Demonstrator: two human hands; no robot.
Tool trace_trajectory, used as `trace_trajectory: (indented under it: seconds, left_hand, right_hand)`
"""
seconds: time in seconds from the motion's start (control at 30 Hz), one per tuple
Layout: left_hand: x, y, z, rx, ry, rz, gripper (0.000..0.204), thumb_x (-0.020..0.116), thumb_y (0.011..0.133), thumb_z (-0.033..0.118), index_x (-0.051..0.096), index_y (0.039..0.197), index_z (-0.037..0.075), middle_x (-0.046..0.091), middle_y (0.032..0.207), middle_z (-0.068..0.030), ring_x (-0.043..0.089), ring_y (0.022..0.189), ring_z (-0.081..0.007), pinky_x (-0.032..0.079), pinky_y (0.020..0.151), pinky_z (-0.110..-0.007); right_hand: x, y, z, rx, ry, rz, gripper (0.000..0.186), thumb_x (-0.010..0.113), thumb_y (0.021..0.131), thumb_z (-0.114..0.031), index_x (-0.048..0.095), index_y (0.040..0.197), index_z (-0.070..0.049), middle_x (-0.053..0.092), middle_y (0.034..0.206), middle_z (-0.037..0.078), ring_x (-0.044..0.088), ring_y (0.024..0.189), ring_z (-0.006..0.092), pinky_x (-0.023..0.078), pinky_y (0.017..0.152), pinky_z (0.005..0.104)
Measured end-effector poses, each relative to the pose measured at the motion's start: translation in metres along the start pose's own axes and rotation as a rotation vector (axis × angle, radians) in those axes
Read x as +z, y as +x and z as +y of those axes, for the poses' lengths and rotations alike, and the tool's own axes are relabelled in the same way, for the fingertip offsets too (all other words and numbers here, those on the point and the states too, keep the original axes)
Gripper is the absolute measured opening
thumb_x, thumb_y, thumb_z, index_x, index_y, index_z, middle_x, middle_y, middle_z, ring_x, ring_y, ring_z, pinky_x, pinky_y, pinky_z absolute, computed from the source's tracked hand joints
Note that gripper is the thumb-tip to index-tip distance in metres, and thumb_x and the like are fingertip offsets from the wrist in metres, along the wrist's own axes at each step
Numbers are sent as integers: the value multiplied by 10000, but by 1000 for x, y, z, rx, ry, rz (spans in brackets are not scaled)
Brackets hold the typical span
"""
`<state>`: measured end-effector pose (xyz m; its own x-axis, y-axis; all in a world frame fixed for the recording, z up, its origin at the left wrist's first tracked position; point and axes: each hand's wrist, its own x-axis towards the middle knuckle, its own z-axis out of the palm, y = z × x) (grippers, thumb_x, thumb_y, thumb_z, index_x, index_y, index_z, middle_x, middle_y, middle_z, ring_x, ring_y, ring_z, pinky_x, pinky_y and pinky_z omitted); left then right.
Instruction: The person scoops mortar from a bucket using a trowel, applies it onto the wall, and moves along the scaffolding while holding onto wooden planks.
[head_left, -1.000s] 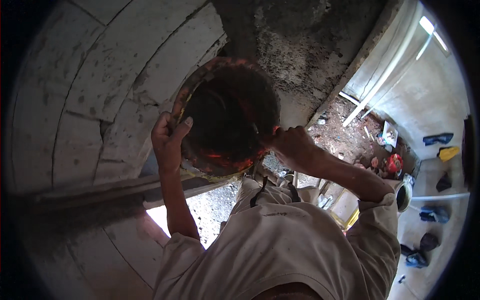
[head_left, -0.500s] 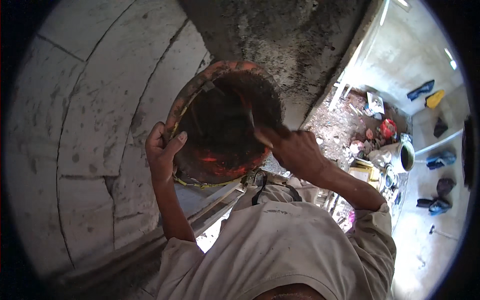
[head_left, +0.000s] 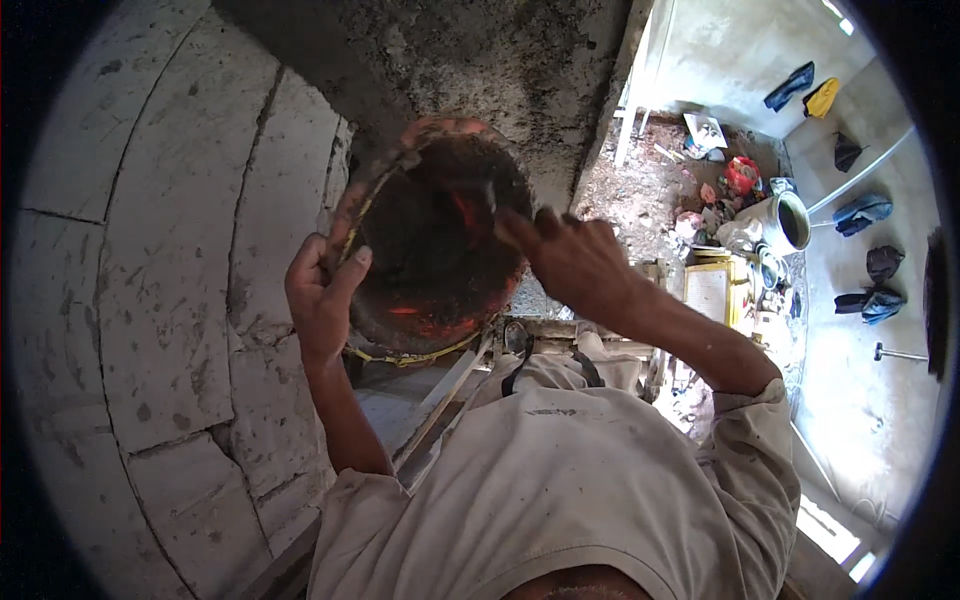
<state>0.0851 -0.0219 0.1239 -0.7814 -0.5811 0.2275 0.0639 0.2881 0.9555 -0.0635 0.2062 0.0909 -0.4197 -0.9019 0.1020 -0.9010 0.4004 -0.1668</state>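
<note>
Left hand (head_left: 322,300) clamps the mortar pan (head_left: 435,235) rim while right hand (head_left: 570,262) scrapes inside with fingers loosely spread; the tilted pan could slip

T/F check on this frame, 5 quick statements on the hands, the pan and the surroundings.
1. The left hand grips the rim of the round orange pan. True.
2. The right hand hangs at the person's side. False: it is raised to the pan's right rim, fingers reaching inside.
3. The pan is held up next to a block wall. True.
4. The pan is clean and shiny inside. False: its inside is dark and caked with mortar-like material.
5. The person wears a black shirt. False: the shirt is pale and dusty, with sleeves rolled up.
</note>
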Motion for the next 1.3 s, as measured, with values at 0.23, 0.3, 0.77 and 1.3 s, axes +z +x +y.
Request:
trace_trajectory:
  seconds: [0.23, 0.3, 0.77, 1.3]
  left_hand:
    - [16, -1, 17, 64, 88, -173, 269, 663, 816, 84, 430, 684, 62, 377, 638, 48, 320, 598, -41, 297, 529, -232]
    - [21, 2, 18, 91, 95, -186, 270, 667, 814, 92, 432, 686, 60, 369, 625, 47, 315, 589, -42, 292, 520, -234]
    - [39, 6, -20, 11, 278, -358, 334, 704, 771, 167, 409, 668, 47, 305, 595, 22, 285, 576, -65, 262, 492, -277]
    - [72, -7, -32, -161, -76, 187, 251, 700, 737, 145, 466, 667, 88, 372, 649, 53, 337, 602, -79, 298, 568, -267]
  right_hand:
    - [-2, 12, 16, 242, 262, -434, 424, 487, 911, -186, 419, 1304, -44, 619, 952, 240, 650, 800, 357, 521, 639, 447]
    - [19, -6, 33, -8, 586, -272, 391, 514, 914, -278, 495, 1259, -95, 638, 902, 203, 650, 732, 372, 517, 627, 466]
    - [119, -44, 17, 405, 2005, -807, 382, 551, 929, -270, 421, 1271, -159, 562, 850, 22, 509, 540, 70, 444, 462, 214]
    - [85, -60, 71, 428, 2112, -767, 402, 309, 983, -393, 478, 1145, -65, 547, 751, 67, 506, 486, 158, 442, 427, 290]
